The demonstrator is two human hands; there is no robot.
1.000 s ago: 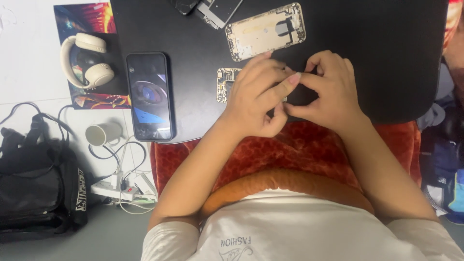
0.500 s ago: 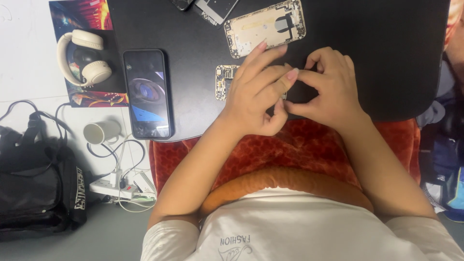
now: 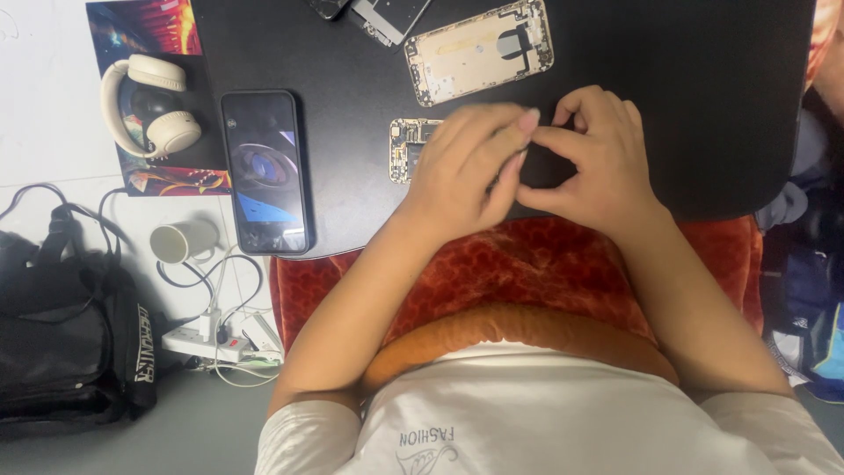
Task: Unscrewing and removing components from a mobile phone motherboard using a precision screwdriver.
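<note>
Black desk (image 3: pixel 703 105) over a red cushion, seen from the head. On it, a small circuit board (image 3: pixel 404 149) just beside the left hand (image 3: pixel 466 167), partly under it. Left hand touching the right hand (image 3: pixel 598 158) — fingers of both curled narrow together, pinched item hidden, cannot tell what. Farther up, an opened phone housing (image 3: pixel 479 51); to the left, a dark smartphone (image 3: pixel 265 171) — then headphones (image 3: pixel 145 105).

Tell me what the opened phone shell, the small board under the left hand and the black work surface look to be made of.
Phone shell: likely metal, pale gold with a dull sheen and thin stamped edges. Small board: looks like printed circuit laminate, gold-toned with tiny dark chips; the left hand covers part of it. Work surface: matte black, smooth, perhaps a rubber or plastic mat; unclear.
</note>
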